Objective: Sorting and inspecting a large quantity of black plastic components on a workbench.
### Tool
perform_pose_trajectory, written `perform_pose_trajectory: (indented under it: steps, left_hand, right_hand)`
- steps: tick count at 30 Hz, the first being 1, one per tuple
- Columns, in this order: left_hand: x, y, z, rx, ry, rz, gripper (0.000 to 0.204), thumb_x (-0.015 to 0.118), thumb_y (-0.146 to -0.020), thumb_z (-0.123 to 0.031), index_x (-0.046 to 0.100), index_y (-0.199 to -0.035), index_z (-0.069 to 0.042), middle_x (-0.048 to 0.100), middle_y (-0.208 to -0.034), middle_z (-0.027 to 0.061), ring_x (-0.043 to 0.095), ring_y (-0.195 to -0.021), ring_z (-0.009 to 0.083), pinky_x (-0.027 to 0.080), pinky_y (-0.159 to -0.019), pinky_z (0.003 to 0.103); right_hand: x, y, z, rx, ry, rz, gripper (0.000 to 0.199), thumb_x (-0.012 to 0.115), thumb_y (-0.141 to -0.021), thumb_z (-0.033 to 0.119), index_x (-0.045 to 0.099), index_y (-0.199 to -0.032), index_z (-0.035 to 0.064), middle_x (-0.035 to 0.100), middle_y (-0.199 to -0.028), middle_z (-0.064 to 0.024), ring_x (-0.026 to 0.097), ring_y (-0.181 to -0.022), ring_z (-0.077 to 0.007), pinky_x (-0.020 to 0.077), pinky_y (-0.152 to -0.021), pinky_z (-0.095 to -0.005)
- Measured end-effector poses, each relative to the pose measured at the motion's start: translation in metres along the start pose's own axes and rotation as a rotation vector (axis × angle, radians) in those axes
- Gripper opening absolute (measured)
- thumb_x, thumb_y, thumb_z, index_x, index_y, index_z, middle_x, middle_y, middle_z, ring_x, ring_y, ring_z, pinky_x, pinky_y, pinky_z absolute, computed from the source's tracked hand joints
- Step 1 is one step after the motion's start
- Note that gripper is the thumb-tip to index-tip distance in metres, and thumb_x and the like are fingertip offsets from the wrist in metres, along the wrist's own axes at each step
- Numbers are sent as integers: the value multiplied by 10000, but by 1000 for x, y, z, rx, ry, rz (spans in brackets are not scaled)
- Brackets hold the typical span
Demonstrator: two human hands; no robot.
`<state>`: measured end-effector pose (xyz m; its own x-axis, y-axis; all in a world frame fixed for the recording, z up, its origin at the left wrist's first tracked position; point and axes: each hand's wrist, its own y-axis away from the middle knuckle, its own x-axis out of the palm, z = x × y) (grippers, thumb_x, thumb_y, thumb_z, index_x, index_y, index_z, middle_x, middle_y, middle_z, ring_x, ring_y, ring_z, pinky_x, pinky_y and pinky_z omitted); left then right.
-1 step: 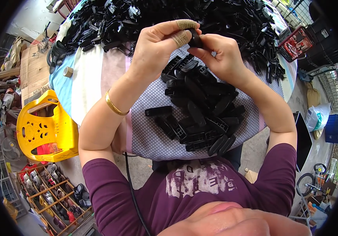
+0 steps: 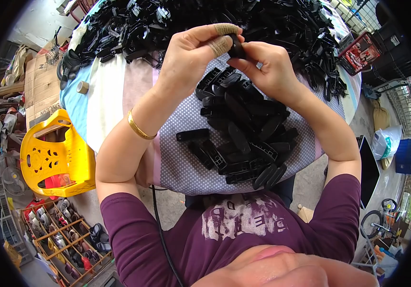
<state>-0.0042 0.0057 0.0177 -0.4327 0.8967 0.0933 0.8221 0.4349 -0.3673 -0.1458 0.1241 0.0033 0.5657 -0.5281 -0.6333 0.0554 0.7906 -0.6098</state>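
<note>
My left hand (image 2: 191,60), with tape wound on the thumb and forefinger, and my right hand (image 2: 270,67) meet above my lap. Together they pinch one small black plastic part (image 2: 237,48) between the fingertips. A gold bangle (image 2: 138,126) sits on my left wrist. Below the hands, a pile of long black plastic pieces (image 2: 243,129) lies on a dotted cloth (image 2: 181,165) spread over my lap. A much larger heap of black plastic parts (image 2: 167,21) covers the round table beyond the hands.
A yellow plastic stool (image 2: 55,155) stands at my left, with a shoe rack (image 2: 62,234) below it and cardboard boxes (image 2: 38,91) behind. A tape roll (image 2: 82,87) lies on the table edge. A red crate (image 2: 358,50) is at the right. A black cable (image 2: 160,229) hangs down my front.
</note>
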Motion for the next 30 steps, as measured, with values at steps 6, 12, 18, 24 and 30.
perform_pose_trajectory:
  steps: [6,12,18,24,30]
  left_hand:
    - [-7,0,-33,-329,-591,386,337,659,-801,-92,605,-1126,-20,674,-907,77,627,-829,147,487,-789,260]
    - [-14,-9,-26,-311,-499,345,288,676,-804,-188,651,-1014,8,679,-831,101,619,-722,121,498,-687,250]
    - [-45,-46,21,458,-1390,15,306,650,-721,-23,637,-1026,-34,618,-960,87,581,-883,257,465,-836,321]
    - [-33,-65,22,553,-1457,208,251,597,-681,-33,595,-932,-54,572,-874,82,512,-871,272,434,-783,340]
    - [-37,-58,35,565,-1530,162,318,687,-694,-74,556,-984,-60,565,-999,83,499,-1014,276,419,-883,369]
  right_hand:
    - [-37,-12,-38,14,-70,286,324,733,-722,120,630,-1014,27,618,-906,-56,566,-773,-100,475,-610,-218]
    - [-15,-16,-44,-208,467,-2,247,642,-773,109,640,-1016,68,622,-989,-74,573,-899,-250,487,-756,-320]
    - [10,-21,-54,-301,688,26,172,617,-801,201,658,-933,98,600,-975,-29,525,-967,-197,427,-821,-333]
    - [4,-15,-57,-190,599,49,161,656,-761,163,610,-883,69,592,-991,-37,567,-954,-204,408,-874,-354]
    - [-1,-18,-52,-274,540,42,173,668,-743,129,588,-879,57,615,-928,-54,600,-871,-214,405,-867,-351]
